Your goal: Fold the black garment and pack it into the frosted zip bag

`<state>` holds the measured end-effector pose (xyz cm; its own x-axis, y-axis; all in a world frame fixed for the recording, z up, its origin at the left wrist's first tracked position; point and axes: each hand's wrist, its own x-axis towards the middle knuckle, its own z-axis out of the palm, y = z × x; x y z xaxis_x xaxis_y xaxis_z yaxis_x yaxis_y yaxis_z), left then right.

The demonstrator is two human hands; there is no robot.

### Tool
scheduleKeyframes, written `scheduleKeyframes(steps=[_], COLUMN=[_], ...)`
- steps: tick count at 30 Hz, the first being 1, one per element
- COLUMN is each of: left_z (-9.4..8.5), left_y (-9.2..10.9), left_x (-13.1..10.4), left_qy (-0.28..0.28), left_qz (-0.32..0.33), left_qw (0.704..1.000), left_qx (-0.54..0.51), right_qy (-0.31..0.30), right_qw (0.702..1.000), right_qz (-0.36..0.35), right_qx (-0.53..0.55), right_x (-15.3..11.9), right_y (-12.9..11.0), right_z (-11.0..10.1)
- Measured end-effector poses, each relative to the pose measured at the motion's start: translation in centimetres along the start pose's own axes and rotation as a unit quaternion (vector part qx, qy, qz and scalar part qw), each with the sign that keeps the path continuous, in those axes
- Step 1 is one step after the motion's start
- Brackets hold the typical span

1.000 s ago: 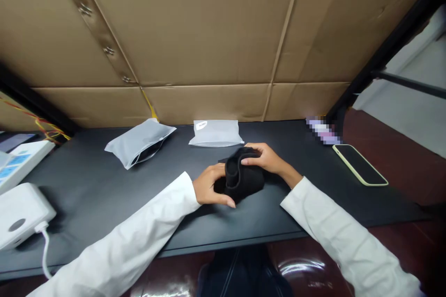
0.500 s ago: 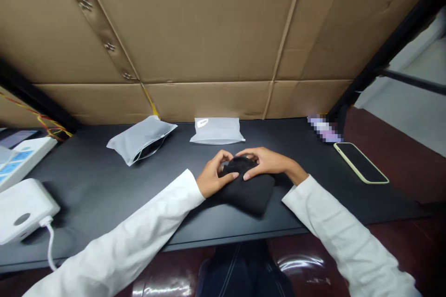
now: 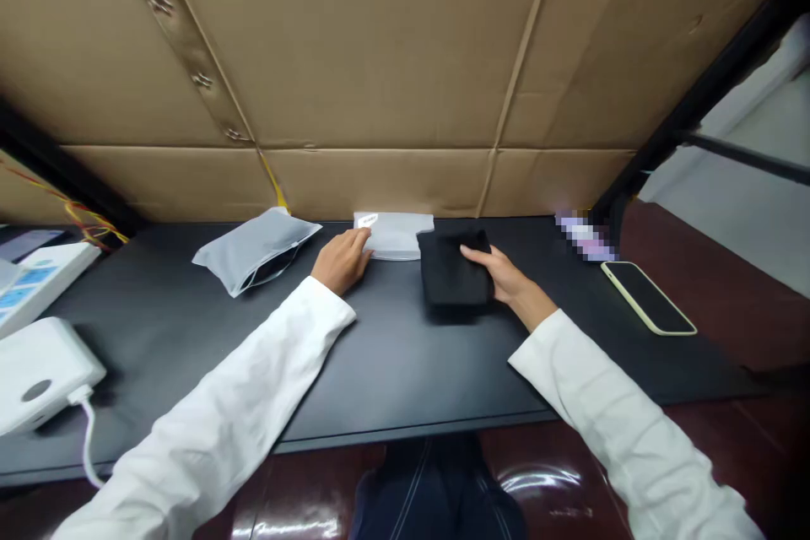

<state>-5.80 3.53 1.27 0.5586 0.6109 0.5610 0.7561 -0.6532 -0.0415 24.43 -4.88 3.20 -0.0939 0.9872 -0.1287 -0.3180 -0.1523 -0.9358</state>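
A folded piece of black cloth is in the right hand, above a black table, near the middle. It is matte, plain and roughly square, with soft, slightly uneven edges. The right hand grips its right side, thumb lying across the front. The cloth's upper left corner overlaps the view of a flat, frosted pouch; whether they touch is unclear. The left hand is at the pouch's left end, thumb and fingers close together; whether they pinch it cannot be told. A small white label sits at the pouch's upper left, its print too small to read. To the left lies a second frosted pouch, its mouth gaping. Blue labels on a white block at far left are illegible.
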Motion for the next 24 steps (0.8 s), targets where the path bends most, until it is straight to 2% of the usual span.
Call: scheduleKeyframes(steps=[3, 5, 7, 9, 11, 12, 13, 15, 17, 18, 19, 20, 22, 24], left_z=[0.2, 0.0, -0.3, -0.6, -0.6, -0.5, -0.5, -0.3, -0.3, -0.3, -0.3, -0.3, -0.4, -0.4], left_y=[-0.4, -0.1, 0.6, 1.7, 2.8, 3.3, 3.7, 4.2, 4.3, 4.2, 4.0, 3.8, 3.5, 3.3], left_x=[-0.3, -0.4, -0.3, -0.2, 0.0, 0.0, -0.1, -0.2, -0.4, -0.5, -0.6, -0.7, -0.7, -0.6], left_qy=[-0.009, 0.0, 0.014, 0.03, 0.049, 0.056, 0.059, 0.051, 0.025, 0.01, -0.005, -0.015, -0.017, -0.005], left_qz=[0.001, 0.045, 0.108, 0.156, 0.176, 0.182, 0.186, 0.188, 0.177, 0.168, 0.158, 0.151, 0.143, 0.142], left_qw=[0.999, 0.998, 0.993, 0.987, 0.983, 0.982, 0.98, 0.978, 0.974, 0.972, 0.969, 0.965, 0.959, 0.955], left_qx=[0.054, 0.054, 0.037, 0.021, 0.004, -0.009, -0.026, -0.074, -0.136, -0.165, -0.191, -0.212, -0.245, -0.261], right_qy=[0.064, 0.091, 0.131, 0.192, 0.23, 0.212, 0.158, -0.019, -0.171, -0.21, -0.222, -0.218, -0.191, -0.169], right_qw=[0.996, 0.992, 0.978, 0.935, 0.86, 0.818, 0.777, 0.682, 0.579, 0.54, 0.517, 0.507, 0.515, 0.54], right_qz=[-0.027, -0.073, -0.162, -0.289, -0.416, -0.474, -0.526, -0.6, -0.617, -0.613, -0.607, -0.603, -0.589, -0.564], right_qx=[0.054, 0.044, 0.007, -0.071, -0.185, -0.247, -0.307, -0.419, -0.505, -0.537, -0.561, -0.576, -0.592, -0.602], right_x=[0.7, 0.8, 0.6, -0.2, -1.3, -1.9, -2.4, -3.1, -3.2, -3.1, -2.8, -2.5, -1.9, -1.2], right_y=[0.4, 0.5, 0.5, 0.8, 1.2, 1.4, 1.6, 2.0, 2.3, 2.4, 2.5, 2.6, 2.8, 3.1], right_z=[0.3, 0.6, 1.0, 1.6, 2.4, 2.8, 3.2, 4.1, 4.8, 5.1, 5.3, 5.3, 5.1, 4.5])
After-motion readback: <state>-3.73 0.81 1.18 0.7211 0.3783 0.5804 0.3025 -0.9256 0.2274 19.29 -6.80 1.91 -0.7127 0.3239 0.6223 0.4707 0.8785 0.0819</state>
